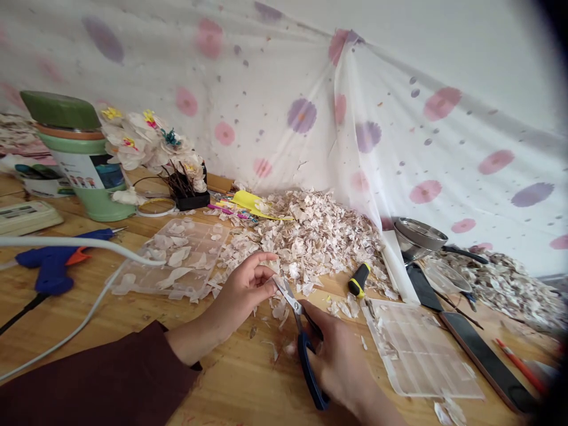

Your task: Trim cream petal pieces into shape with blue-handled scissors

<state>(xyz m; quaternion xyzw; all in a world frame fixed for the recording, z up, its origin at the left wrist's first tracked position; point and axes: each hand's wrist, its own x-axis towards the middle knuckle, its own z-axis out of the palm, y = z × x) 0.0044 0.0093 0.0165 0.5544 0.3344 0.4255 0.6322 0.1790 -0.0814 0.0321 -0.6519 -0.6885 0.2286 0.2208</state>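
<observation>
Pinching a small pale flake [278, 280] between thumb and fingertips of the left hand [248, 283], other fingers loosely curled, just above the wooden table [231, 378] and in front of a heap of pale flakes [317, 236]. Grasping dark-blue-handled scissors [304, 349] in the right hand [338, 349], fingers bent around the loops, blades pointed up at the flake right beside the left fingertips; too small to tell whether closed on it. Between two clear compartment trays [428, 352], one on either side.
</observation>
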